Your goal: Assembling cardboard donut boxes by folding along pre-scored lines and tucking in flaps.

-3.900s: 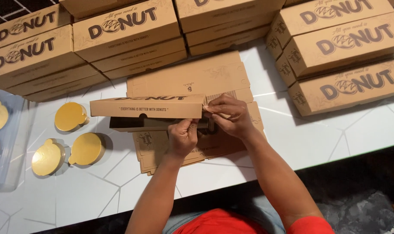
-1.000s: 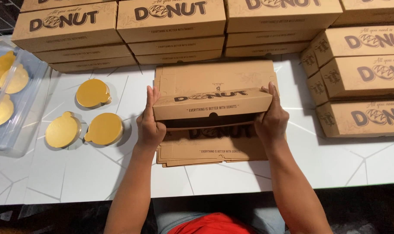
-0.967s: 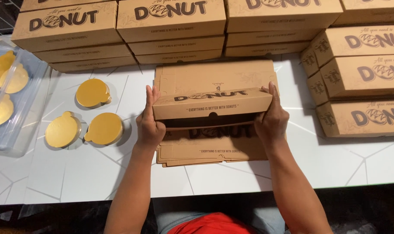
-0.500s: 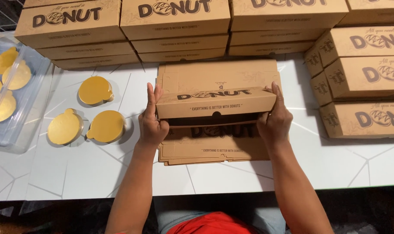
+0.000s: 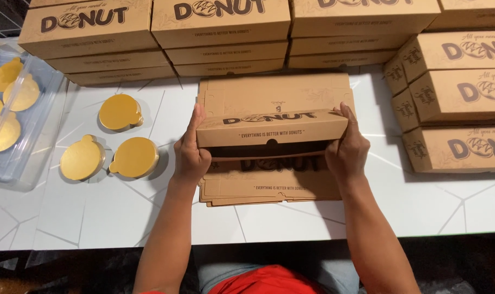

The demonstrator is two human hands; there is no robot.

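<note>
I have both hands on a folded cardboard box, one at each end: my left hand wraps the left end with the fingers up the side and the thumb under the front edge, and my right hand does the same at the right end. Each grip is closed round its end of the box, and nothing else is in either hand. The box sits raised above a stack of flat box blanks, which lies on the white desk right in front of me. Its lid looks almost down, with a dark gap under the front flap.

Behind the box stand rows of finished boxes, and more finished boxes are piled to its right. To its left lie three round gold cake boards, and further left a clear plastic tray holds more of them.

I judge the step in hand to be closing the assembled box. The next move would call for even pressure from both ends, so the front flap tucks in squarely without creasing
</note>
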